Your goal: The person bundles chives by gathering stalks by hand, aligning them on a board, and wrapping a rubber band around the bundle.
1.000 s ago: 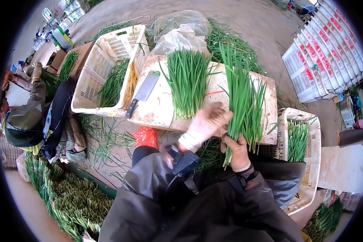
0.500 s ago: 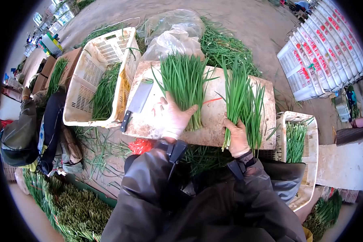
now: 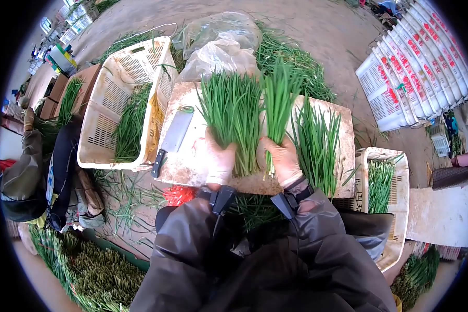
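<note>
A large bunch of green garlic chives (image 3: 235, 125) lies on the worn white board in front of me. My left hand (image 3: 219, 160) rests against the bunch's lower left side, thumb and fingers apart. My right hand (image 3: 284, 160) is closed around the stems of a smaller bunch of chives (image 3: 278, 104), held just right of the large one, leaves pointing away from me. A third, loose bunch of chives (image 3: 318, 148) lies on the board's right part. Left of my left hand is a cleaver (image 3: 176, 134) with a black handle.
The board (image 3: 192, 174) stands between a cream crate (image 3: 109, 164) holding chives and another crate (image 3: 398, 229) at right. Red ties (image 3: 179, 195) sit at the near edge. Plastic bags (image 3: 221, 57) lie beyond, stacked white crates (image 3: 400, 78) far right. Another person (image 3: 26, 166) is at left.
My right hand has moved left with its chives, from beside the loose right bunch to beside the large one. My left hand has shifted slightly left and its thumb has drawn back from the stems.
</note>
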The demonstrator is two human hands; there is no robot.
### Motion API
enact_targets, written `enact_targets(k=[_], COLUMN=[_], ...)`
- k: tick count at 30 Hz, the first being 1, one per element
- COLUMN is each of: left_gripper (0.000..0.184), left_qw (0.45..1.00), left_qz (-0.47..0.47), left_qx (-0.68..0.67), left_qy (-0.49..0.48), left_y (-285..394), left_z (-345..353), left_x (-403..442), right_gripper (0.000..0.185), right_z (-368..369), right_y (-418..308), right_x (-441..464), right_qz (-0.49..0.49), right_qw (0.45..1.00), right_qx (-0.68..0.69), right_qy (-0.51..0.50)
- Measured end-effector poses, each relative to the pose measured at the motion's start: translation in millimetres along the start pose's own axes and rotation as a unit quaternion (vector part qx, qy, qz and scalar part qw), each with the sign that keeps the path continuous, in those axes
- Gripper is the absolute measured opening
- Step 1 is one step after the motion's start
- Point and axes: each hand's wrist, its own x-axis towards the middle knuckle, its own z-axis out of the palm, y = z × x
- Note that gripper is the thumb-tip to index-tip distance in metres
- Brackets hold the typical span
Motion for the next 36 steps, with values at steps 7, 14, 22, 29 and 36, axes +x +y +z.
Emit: enact_targets(k=[7,14,22,29,36], left_gripper=[0.080,0.074,0.065,0.073,0.066], left_qw=[0.987,0.987,0.998,0.964,0.984], left_qz=[-0.059,-0.067,-0.039,0.015,0.070], left_qx=[-0.143,-0.144,0.045,0.265,0.154], left_qy=[0.040,-0.004,0.006,0.002,-0.045], left_y=[-51,-47,-26,17,9], left_z=[-2,-10,-21,-23,-24], left_x=[14,17,13,-3,7], right_gripper=[0.052,0.068,0.047,0.038,0.036], right_z=[51,45,41,64,54], right_y=[42,35,2,25,23], right_x=[30,40,50,51,57], right_qz=[-0.058,-0.088,-0.137,-0.106,-0.065], right_qw=[0.973,0.916,0.844,0.902,0.911], right_qx=[-0.219,-0.381,-0.514,-0.402,-0.405], right_qy=[-0.038,-0.089,-0.065,-0.119,-0.046])
